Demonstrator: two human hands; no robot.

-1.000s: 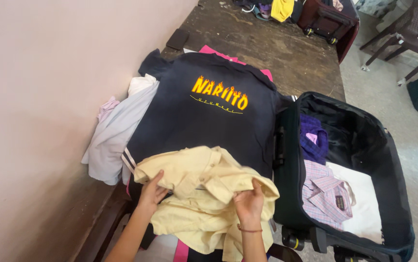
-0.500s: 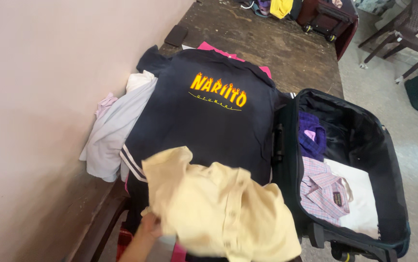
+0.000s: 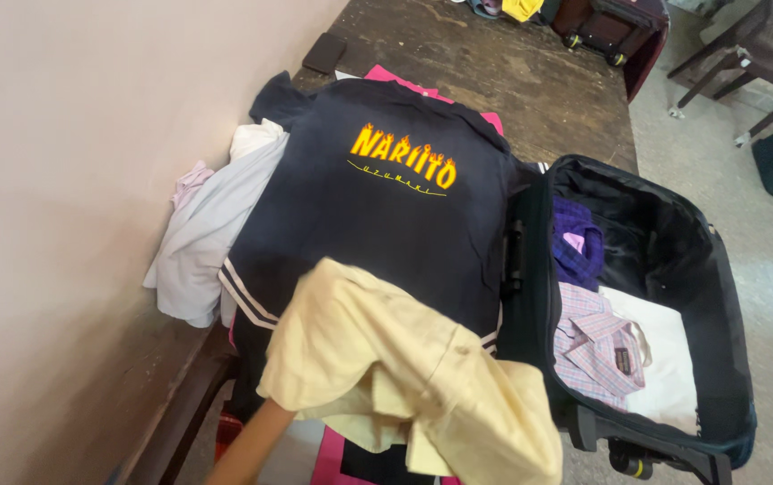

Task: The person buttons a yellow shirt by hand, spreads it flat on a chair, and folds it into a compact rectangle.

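Cloth hides both hands: a pale yellow shirt (image 3: 404, 377) is lifted and draped over them at the near edge of the desk (image 3: 530, 90), so only the left forearm shows, rising from the bottom of the view into the underside of the fabric. Whether either grip is spread or pinching the cloth cannot be told; the right hand is not visible at all. Just beyond the covered grip, touching the yellow shirt's far edge, a dark navy shirt (image 3: 377, 224) with yellow flame lettering lies spread flat. To the left of the grip, beside the wall, sits a crumpled heap of pale grey and white clothes (image 3: 211, 233). To the right of the grip an open black suitcase (image 3: 719, 296) stands just beside the desk, holding a pink checked shirt (image 3: 593, 346), a white folded garment (image 3: 665, 359) and a purple garment (image 3: 575, 242). Under the navy shirt a pink cloth (image 3: 386, 76) peeks out at the far end.
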